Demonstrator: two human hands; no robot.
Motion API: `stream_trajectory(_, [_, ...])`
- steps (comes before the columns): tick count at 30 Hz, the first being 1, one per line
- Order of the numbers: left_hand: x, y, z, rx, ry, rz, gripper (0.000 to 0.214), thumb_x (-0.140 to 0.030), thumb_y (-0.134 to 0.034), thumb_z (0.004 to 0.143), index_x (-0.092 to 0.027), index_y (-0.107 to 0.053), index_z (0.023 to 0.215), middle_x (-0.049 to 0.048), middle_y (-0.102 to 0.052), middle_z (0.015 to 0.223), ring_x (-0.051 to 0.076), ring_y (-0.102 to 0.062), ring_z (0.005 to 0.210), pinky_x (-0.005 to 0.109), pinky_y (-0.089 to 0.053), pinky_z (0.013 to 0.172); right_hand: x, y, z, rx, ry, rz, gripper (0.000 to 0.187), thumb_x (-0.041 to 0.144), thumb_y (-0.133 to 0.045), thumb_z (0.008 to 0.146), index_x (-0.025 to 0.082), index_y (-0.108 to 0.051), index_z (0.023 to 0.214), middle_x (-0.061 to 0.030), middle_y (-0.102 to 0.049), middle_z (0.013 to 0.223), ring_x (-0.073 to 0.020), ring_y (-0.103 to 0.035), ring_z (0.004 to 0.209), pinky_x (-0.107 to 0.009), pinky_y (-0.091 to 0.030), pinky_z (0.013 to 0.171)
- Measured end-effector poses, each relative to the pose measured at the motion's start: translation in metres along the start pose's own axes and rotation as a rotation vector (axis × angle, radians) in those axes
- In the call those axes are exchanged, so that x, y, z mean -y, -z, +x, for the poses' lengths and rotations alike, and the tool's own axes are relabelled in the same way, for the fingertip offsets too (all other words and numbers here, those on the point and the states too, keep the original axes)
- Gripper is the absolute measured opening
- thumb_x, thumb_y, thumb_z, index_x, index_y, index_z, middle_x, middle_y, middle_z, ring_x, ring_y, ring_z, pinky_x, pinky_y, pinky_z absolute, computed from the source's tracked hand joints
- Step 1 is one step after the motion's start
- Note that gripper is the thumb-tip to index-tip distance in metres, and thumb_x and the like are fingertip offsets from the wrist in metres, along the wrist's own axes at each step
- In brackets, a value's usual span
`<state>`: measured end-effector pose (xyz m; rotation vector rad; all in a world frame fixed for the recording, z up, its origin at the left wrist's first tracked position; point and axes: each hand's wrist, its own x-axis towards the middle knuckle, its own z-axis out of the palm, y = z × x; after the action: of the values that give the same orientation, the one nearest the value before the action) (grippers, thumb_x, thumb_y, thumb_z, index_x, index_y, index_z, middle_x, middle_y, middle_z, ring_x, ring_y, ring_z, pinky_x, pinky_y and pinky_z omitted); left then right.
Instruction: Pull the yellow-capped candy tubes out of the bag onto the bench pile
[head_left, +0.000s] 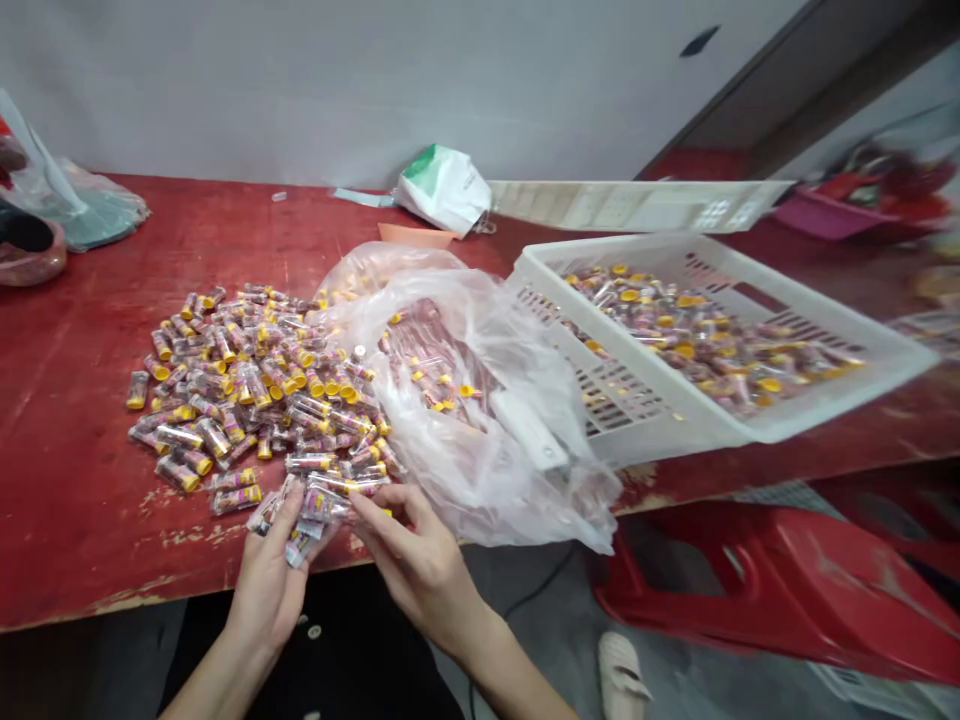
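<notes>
While over the red table (82, 400), left hand (266, 580) was gripping some tubes (300, 515) | right hand (420, 555) was gripping same tubes | bag (465, 400) and basket (720, 350) were beside.

Bright, even light; edges warped and blurred.

Two hands (266, 585), one basket (825, 405), one bag (480, 475)

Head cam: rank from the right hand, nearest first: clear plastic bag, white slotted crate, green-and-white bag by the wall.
From the right hand in the head view:
1. Clear plastic bag: just ahead, touching distance.
2. White slotted plastic crate: farther right, tilted at the table's front edge.
3. Green-and-white bag: straight ahead, at the table's back by the wall.
</notes>
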<state>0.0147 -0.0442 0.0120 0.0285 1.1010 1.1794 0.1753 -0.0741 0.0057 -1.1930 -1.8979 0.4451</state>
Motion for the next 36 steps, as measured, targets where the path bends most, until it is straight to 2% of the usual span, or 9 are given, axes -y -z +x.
stream_trajectory(2, [0.004, 0.001, -0.001, 0.042, -0.042, 0.03, 0.031, -0.019, -0.079, 0.074, -0.017, -0.07, 0.103, 0.0079, -0.074, 0.109, 0.022, -0.071, 0.095, 0.034, -0.061, 0.079, 0.003, 0.0, -0.002, -0.007, -0.001, -0.001, 0.06, 0.002, -0.056, 0.09, 0.024, -0.048, 0.145, -0.012, -0.058, 0.112, -0.0204, -0.062, 0.102, -0.032, -0.057, 0.086])
stream_trajectory(6, [0.009, 0.001, -0.002, 0.101, -0.079, 0.045, 0.041, -0.029, -0.086, 0.065, -0.017, -0.07, 0.101, 0.0059, -0.075, 0.102, 0.021, -0.071, 0.092, 0.034, -0.06, 0.079, 0.008, -0.005, -0.008, -0.183, -0.076, 0.13, 0.054, 0.002, -0.061, 0.087, 0.028, -0.058, 0.135, -0.0077, -0.063, 0.108, -0.0176, -0.065, 0.098, -0.027, -0.057, 0.082])
stream_trajectory(11, [0.01, 0.005, -0.001, 0.12, -0.145, 0.068, 0.038, -0.035, -0.088, 0.061, -0.017, -0.069, 0.088, 0.0043, -0.074, 0.091, 0.021, -0.07, 0.091, 0.035, -0.056, 0.084, 0.01, -0.005, -0.013, -0.03, -0.173, 0.339, 0.052, 0.003, -0.051, 0.093, 0.028, -0.057, 0.137, -0.0097, -0.062, 0.12, -0.0191, -0.062, 0.11, -0.032, -0.053, 0.094])
stream_trajectory(15, [0.009, 0.01, -0.003, 0.175, -0.18, 0.163, 0.035, -0.038, -0.086, 0.065, -0.016, -0.07, 0.089, 0.0066, -0.074, 0.092, 0.022, -0.069, 0.094, 0.035, -0.054, 0.087, 0.009, -0.004, -0.015, -0.014, -0.164, 0.429, 0.052, 0.002, -0.054, 0.092, 0.032, -0.06, 0.134, -0.0065, -0.066, 0.111, -0.0172, -0.064, 0.102, -0.03, -0.054, 0.087])
stream_trajectory(19, [0.009, 0.013, -0.008, 0.247, -0.144, 0.268, 0.035, -0.038, -0.084, 0.067, -0.016, -0.073, 0.092, 0.0084, -0.074, 0.093, 0.022, -0.069, 0.088, 0.033, -0.055, 0.08, 0.009, -0.007, -0.015, -0.053, -0.233, 0.469, 0.053, 0.005, -0.052, 0.093, 0.032, -0.057, 0.138, -0.0066, -0.061, 0.108, -0.0164, -0.063, 0.095, -0.029, -0.056, 0.078])
stream_trajectory(24, [0.007, 0.015, -0.014, 0.304, -0.119, 0.306, 0.034, -0.037, -0.085, 0.065, -0.015, -0.075, 0.088, 0.0073, -0.074, 0.085, 0.019, -0.068, 0.078, 0.03, -0.055, 0.072, 0.013, -0.015, -0.01, -0.159, -0.193, 0.425, 0.047, 0.002, -0.059, 0.089, 0.032, -0.069, 0.123, -0.0029, -0.058, 0.089, -0.0136, -0.059, 0.081, -0.025, -0.052, 0.069])
stream_trajectory(27, [0.006, 0.014, -0.014, 0.304, -0.119, 0.287, 0.034, -0.036, -0.086, 0.065, -0.016, -0.075, 0.09, 0.0069, -0.074, 0.083, 0.02, -0.068, 0.08, 0.032, -0.056, 0.075, 0.015, -0.021, -0.009, -0.214, -0.219, 0.426, 0.046, 0.002, -0.062, 0.087, 0.032, -0.071, 0.12, -0.0023, -0.059, 0.087, -0.0136, -0.06, 0.079, -0.026, -0.052, 0.068])
stream_trajectory(31, [0.005, 0.013, -0.009, 0.261, -0.125, 0.279, 0.036, -0.037, -0.087, 0.062, -0.015, -0.075, 0.088, 0.0079, -0.074, 0.083, 0.022, -0.069, 0.083, 0.035, -0.056, 0.08, 0.012, -0.027, -0.009, -0.205, -0.274, 0.465, 0.043, 0.006, -0.061, 0.089, 0.033, -0.071, 0.12, -0.0034, -0.06, 0.089, -0.0146, -0.061, 0.079, -0.027, -0.053, 0.067])
stream_trajectory(36, [0.001, 0.011, 0.005, 0.184, -0.151, 0.219, 0.043, -0.039, -0.088, 0.06, -0.016, -0.073, 0.095, 0.0095, -0.075, 0.096, 0.026, -0.07, 0.096, 0.038, -0.057, 0.085, 0.0, -0.036, 0.008, -0.233, -0.376, 0.521, 0.029, 0.015, -0.063, 0.09, 0.029, -0.077, 0.11, -0.0038, -0.061, 0.088, -0.0142, -0.061, 0.077, -0.025, -0.051, 0.062])
